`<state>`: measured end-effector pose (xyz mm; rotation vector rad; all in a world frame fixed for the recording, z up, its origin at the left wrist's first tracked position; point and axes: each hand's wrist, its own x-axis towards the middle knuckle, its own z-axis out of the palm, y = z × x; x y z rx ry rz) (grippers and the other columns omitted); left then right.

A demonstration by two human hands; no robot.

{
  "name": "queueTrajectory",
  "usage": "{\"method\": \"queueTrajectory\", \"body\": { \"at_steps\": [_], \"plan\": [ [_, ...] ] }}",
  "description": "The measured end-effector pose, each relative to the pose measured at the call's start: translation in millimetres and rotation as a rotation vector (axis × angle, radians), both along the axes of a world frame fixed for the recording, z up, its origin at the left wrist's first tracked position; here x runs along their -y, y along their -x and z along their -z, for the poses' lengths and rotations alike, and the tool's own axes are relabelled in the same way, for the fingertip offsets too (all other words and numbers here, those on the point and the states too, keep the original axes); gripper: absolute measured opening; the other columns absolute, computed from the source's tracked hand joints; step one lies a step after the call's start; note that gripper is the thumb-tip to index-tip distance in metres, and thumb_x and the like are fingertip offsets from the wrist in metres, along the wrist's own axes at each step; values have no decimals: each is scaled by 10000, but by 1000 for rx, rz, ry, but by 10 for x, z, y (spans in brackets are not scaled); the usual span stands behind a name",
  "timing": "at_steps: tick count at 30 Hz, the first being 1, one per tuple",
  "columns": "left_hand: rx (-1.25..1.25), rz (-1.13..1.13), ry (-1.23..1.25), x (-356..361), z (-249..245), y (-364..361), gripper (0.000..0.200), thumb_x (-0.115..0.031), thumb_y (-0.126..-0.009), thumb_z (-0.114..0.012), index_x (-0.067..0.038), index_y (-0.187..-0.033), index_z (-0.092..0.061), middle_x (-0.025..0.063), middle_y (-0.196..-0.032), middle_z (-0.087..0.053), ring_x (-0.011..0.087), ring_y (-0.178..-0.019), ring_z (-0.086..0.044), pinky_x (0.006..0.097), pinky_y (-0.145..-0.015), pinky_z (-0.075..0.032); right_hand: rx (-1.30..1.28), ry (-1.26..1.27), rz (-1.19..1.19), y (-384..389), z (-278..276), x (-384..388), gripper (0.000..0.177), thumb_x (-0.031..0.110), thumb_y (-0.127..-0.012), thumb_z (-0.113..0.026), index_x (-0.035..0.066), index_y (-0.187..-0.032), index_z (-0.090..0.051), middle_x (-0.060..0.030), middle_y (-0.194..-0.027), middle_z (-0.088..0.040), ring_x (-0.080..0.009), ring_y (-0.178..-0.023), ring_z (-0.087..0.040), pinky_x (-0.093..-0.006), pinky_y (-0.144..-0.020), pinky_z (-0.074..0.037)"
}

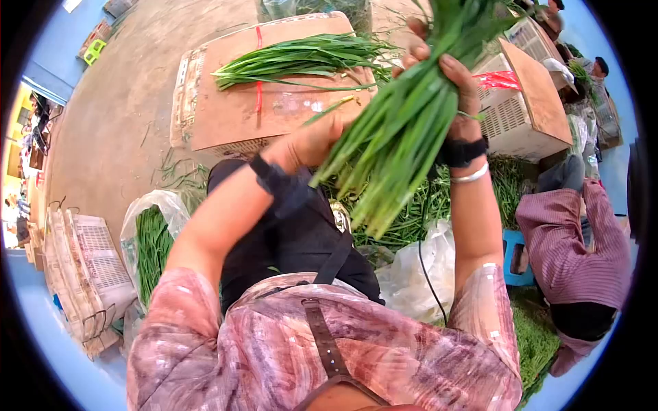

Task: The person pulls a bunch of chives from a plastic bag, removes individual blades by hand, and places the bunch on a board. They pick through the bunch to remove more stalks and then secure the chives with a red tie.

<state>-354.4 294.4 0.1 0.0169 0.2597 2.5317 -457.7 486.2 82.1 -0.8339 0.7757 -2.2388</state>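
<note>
A bunch of long green leafy stalks (pixel 404 127) is held up at the upper right of centre, its pale ends pointing down. My right hand (pixel 445 72) is wrapped round its upper part. My left hand (pixel 319 140) is at the bunch's left side, its fingers mostly hidden behind the stalks. Another green bunch (pixel 301 58) lies across a red strip (pixel 259 103) on the cardboard-topped crate (pixel 226 120). A few loose stalks (pixel 332 108) lie near that crate's front edge.
More greens (pixel 504 185) and crumpled clear plastic (pixel 425 274) lie beneath my right arm. A bag of greens (pixel 152 246) and stacked crates (pixel 92 267) stand at left. A second crate (pixel 541 89) bears red strips (pixel 497 80). A person in striped clothing (pixel 569 240) is at right.
</note>
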Motion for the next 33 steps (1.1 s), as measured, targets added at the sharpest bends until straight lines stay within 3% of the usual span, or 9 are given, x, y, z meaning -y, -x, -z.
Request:
{"method": "queueTrajectory", "body": {
  "at_steps": [2,9,13,19,23,25,27,29,33],
  "plan": [
    [-463,-143,466,-134,232,-362,934,-699,-663,-636,-30,-1292,-470,83,-1209,-579,178,-1103,-553,341,-948,-453,99,-50,-37,61,176,227,553,157,-819,-600,-12,-1303,-395,-86,-988,-626,-232,-908,-617,-384,-839,-520],
    [-151,-153,386,199,649,-799,1053,-573,-561,-795,-18,-1351,-375,176,-1279,-512,287,-1163,-526,448,-937,-484,244,-372,-102,360,1174,1182,450,118,-821,-619,-40,-1223,-492,-121,-971,-661,-256,-864,-660,-369,-786,-552],
    [-61,-287,494,358,632,-896,857,-416,-613,-838,-7,-1261,-455,106,-1088,-602,251,-1058,-590,405,-863,-526,319,-415,-207,245,1196,1625,405,141,-823,-616,-46,-1173,-534,-123,-961,-663,-263,-850,-658,-382,-783,-548],
    [-130,-433,641,896,333,-588,596,-202,-687,-781,-4,-1189,-528,86,-1062,-629,195,-926,-628,346,-851,-512,280,-417,-277,444,722,2118,453,297,-816,-662,-12,-1134,-565,-133,-991,-663,-245,-872,-658,-375,-792,-548],
    [-85,-445,334,1139,342,-347,542,-189,-731,-769,-2,-1183,-534,111,-1030,-649,219,-898,-646,378,-816,-542,132,-619,9,751,762,2408,530,514,-819,-622,44,-1063,-610,-83,-894,-672,-167,-702,-655,-301,-631,-555],
    [85,-498,188,1139,606,-273,450,-165,-795,-721,-4,-1175,-542,133,-1052,-648,257,-914,-654,416,-810,-552,25,-817,78,922,956,2152,621,539,-857,-556,7,-1177,-527,-133,-880,-633,-228,-703,-645,-330,-631,-547],
    [168,-483,68,1117,752,-258,431,-169,-806,-712,-8,-1170,-548,148,-1067,-644,268,-933,-652,433,-821,-548,99,-1022,260,839,974,2004,748,516,-890,-516,-63,-1324,-324,-244,-1133,-554,-304,-888,-620,-392,-755,-532],
    [183,-470,0,1077,834,-220,426,-175,-818,-701,-7,-1175,-541,168,-1074,-638,277,-948,-646,455,-836,-539,103,-963,224,796,1059,1753,780,491,-903,-506,-91,-1346,-233,-317,-1163,-505,-347,-950,-606,-419,-781,-533],
    [160,-532,-49,1008,918,-219,412,-187,-840,-676,-1,-1179,-534,170,-1100,-629,294,-977,-637,469,-863,-524,-186,-1088,339,616,1121,1250,559,364,-928,-524,-82,-1248,-415,-229,-1077,-573,-287,-934,-627,-347,-731,-555]
  ]
}}
